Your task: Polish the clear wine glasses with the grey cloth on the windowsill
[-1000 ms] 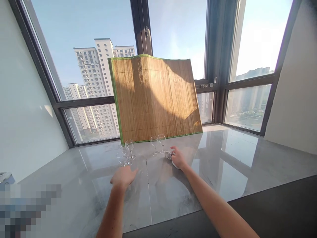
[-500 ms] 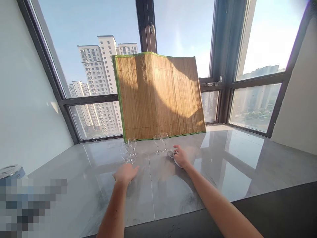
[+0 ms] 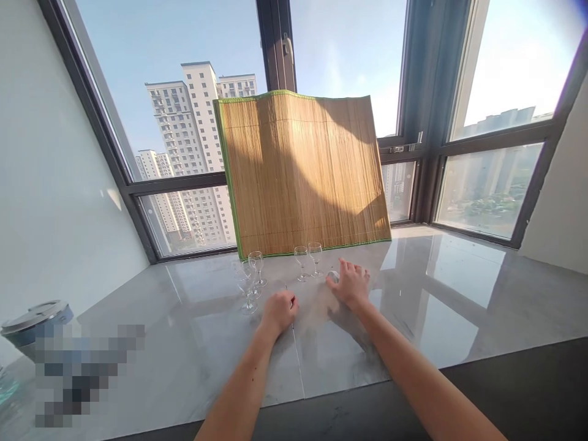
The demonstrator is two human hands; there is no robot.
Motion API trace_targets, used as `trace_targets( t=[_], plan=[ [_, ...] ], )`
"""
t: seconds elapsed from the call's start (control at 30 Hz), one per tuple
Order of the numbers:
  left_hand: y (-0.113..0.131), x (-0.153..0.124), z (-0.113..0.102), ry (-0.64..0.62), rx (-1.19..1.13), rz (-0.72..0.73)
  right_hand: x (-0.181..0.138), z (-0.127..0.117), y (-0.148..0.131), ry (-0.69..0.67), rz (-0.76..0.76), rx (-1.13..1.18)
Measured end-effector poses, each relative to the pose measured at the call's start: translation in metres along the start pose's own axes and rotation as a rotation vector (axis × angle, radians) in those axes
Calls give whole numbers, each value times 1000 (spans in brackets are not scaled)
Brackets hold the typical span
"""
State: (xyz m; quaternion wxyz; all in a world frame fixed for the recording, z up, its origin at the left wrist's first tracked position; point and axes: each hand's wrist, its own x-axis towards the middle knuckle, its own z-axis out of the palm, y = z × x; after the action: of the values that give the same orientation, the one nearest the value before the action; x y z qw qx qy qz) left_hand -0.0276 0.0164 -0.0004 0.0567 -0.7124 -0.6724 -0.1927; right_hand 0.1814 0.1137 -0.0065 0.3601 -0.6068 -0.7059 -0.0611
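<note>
My right hand (image 3: 353, 284) rests on the grey marble counter (image 3: 413, 306), its fingers bent down over a white cloth (image 3: 331, 277) that peeks out at its left side. My left hand (image 3: 278, 310) lies on the counter as a loose fist, with nothing visible in it. Several small stemmed glasses stand upright just beyond the hands. One pair of glasses (image 3: 308, 261) stands left of my right hand. Another cluster of glasses (image 3: 250, 280) stands left of my left hand. Neither hand touches a glass.
A bamboo mat (image 3: 303, 171) with green edging stands upright against the window behind the glasses. A lidded round container (image 3: 34, 315) sits at the far left beside a blurred patch. The counter's dark front edge (image 3: 505, 367) runs along the bottom right.
My left hand has moved right toward the counter seam and curled from open fingers into a fist. My right hand has slid right with the cloth, away from the glasses.
</note>
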Motion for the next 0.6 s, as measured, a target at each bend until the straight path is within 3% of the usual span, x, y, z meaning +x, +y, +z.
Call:
trace_targets(
  t=[0.07,0.17,0.3,0.47,0.6],
  plan=[
    [-3,3,8,21,-33,7,1,-8,-10,118,-62,-17],
    [-8,7,16,69,-88,-2,14,-16,-33,146,-244,30],
    [-11,7,20,72,-156,-22,49,-15,-74,29,-429,21],
    [-11,4,20,69,-184,-65,90,-5,-110,-307,-360,-105],
    [-10,4,20,61,-177,-79,100,1,-118,-311,-359,-117]
  ],
)
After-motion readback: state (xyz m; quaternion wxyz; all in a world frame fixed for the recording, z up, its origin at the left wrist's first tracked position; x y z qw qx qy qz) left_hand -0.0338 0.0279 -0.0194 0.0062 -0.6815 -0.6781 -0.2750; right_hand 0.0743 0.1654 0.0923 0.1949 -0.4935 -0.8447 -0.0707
